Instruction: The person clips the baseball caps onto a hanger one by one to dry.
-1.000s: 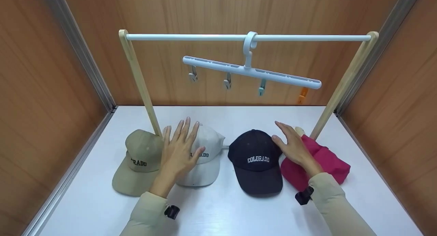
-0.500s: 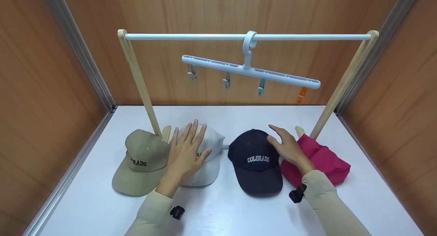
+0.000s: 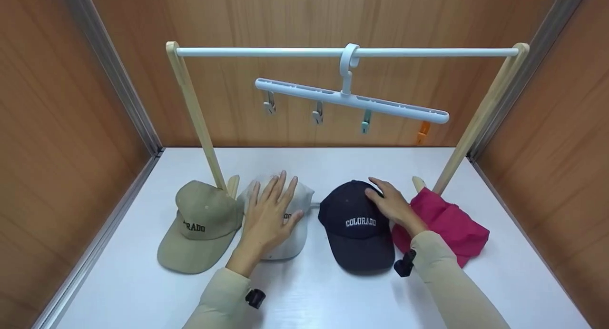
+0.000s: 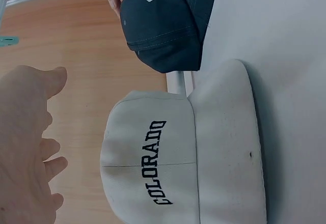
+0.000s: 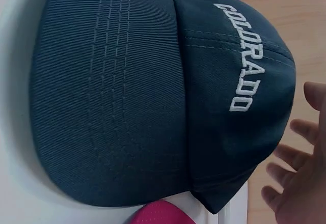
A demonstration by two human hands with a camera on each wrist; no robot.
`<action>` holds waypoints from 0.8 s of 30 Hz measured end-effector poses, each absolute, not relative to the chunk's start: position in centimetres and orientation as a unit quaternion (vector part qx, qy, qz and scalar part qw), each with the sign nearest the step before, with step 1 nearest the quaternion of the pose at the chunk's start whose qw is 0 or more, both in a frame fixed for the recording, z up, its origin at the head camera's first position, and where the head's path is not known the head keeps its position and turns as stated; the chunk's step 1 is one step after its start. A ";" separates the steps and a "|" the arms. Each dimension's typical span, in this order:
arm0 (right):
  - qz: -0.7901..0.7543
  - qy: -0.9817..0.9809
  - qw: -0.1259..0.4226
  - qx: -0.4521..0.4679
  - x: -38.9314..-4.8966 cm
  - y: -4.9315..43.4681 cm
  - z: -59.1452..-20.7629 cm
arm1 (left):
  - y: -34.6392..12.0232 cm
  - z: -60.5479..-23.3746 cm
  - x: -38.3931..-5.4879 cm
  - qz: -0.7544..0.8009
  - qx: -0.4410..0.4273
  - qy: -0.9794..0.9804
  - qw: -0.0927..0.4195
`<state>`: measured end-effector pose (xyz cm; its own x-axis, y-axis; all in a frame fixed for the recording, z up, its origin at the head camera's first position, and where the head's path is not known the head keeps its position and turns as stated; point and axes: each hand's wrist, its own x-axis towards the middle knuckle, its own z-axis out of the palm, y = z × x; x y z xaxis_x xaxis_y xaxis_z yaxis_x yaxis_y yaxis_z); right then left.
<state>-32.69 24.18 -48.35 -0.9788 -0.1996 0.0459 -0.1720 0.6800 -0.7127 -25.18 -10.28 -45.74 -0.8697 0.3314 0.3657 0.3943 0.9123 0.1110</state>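
Observation:
My left hand is above the white cap with its fingers straight and spread. In the left wrist view a gap separates that hand from the cap's crown, which bears dark COLORADO lettering. My right hand is at the right side of the navy cap, its fingers slightly bent. The right wrist view shows those fingertips close behind the crown; whether they touch it I cannot tell. Both caps sit on the white table with brims toward me. Neither hand holds anything.
A tan cap lies at the left, a crumpled magenta cap at the right. Behind stands a wooden-legged rack with a white bar. A pale clip hanger hangs tilted from it with several clips. Wooden panels enclose the table.
My left hand has moved right and slightly toward me, over the white cap. My right hand has moved left, closer to the navy cap. The caps and hanger stay in place.

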 end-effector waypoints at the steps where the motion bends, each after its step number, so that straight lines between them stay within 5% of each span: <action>1: -0.387 0.916 0.025 -0.097 -32.8 24.0 -48.4 | -10.3 -45.8 -25.2 -0.092 -0.189 -0.962 0.174; 7: -0.388 0.917 0.048 -0.086 -33.4 23.4 -48.6 | -9.9 -46.5 -25.1 -0.100 -0.191 -0.961 0.175; 24: -0.400 0.914 -0.018 -0.067 -33.6 22.9 -48.3 | -8.1 -46.8 -25.5 -0.128 -0.210 -0.953 0.175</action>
<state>-33.57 22.91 -48.28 -0.9904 -0.1085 0.0862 -0.1369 0.6708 -0.7289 -25.51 -8.07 -46.81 -0.8512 0.3548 0.3867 0.4444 0.8793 0.1715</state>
